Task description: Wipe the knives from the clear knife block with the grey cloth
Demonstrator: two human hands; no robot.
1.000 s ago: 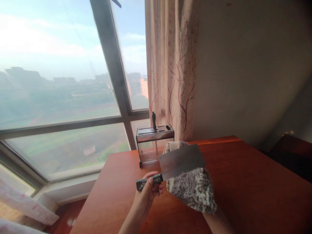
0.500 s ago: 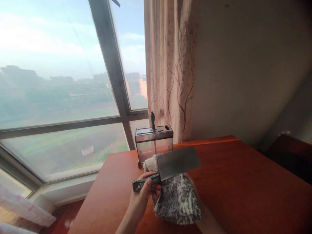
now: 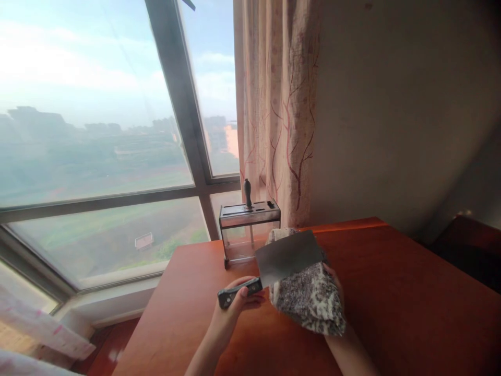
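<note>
My left hand [image 3: 237, 303] is closed round the black riveted handle of a cleaver [image 3: 287, 258], whose broad grey blade points to the right and slightly up. Behind and below the blade is a fuzzy grey-and-white cloth [image 3: 309, 303], gripped by my right hand [image 3: 335, 284]. Most of the right hand's fingers are hidden by the cloth. Some of the cloth shows above the blade's upper edge; whether it presses on the steel cannot be made out. Just beyond stands a clear-sided knife block [image 3: 250, 214] with one dark-handled tool upright in its slotted top.
A reddish-brown wooden table [image 3: 391, 292] lies beneath my hands. Past its far left edge are a large window [image 3: 97, 198] and a patterned curtain [image 3: 277, 104]. A grey wall [image 3: 391, 104] rises on the right.
The cloth has moved to the right along the cleaver with my right hand, which now shows more. My left hand has barely shifted and still grips the handle.
</note>
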